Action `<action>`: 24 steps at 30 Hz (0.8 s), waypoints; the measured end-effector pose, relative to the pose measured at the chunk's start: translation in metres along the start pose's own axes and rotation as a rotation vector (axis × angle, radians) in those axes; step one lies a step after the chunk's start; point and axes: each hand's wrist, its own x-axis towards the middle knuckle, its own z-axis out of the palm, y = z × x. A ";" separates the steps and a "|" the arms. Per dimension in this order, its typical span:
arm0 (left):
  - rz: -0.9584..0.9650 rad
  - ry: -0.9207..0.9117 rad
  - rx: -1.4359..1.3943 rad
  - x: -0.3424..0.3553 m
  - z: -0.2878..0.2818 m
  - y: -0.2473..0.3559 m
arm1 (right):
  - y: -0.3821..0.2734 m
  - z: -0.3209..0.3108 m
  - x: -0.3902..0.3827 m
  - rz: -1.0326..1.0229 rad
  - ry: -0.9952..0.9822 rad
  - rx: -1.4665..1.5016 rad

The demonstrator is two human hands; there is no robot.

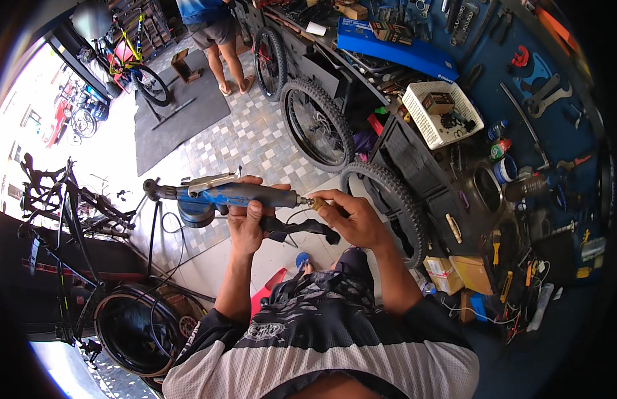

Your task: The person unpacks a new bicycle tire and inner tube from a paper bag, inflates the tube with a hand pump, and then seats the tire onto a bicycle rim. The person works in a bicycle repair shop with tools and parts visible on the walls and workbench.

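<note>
A worn blue-and-dark-grey handheld tool (232, 193), with a metal lever (214, 181) along its upper side and a rounded blue section (197, 214) below, is held sideways in midair, a brass-coloured fitting (316, 203) at its right end.

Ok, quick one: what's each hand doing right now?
Left hand: closed around the blue and black tool.
Right hand: fingertips closed on a small yellowish piece at the tool's right end.

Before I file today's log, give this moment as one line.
left hand: holding blue-black tool | right hand: pinching yellowish fitting at tool's end | nearby: bicycle wheel, white basket
</note>
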 end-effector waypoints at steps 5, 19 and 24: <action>-0.092 0.102 -0.017 -0.034 -0.027 0.024 | -0.010 0.049 -0.015 -0.130 0.022 -0.075; -0.169 0.005 -0.023 -0.053 -0.062 0.051 | -0.027 0.114 -0.023 -0.008 -0.056 -0.086; -0.227 0.024 -0.060 -0.051 -0.058 0.045 | -0.029 0.117 -0.025 0.047 -0.049 -0.066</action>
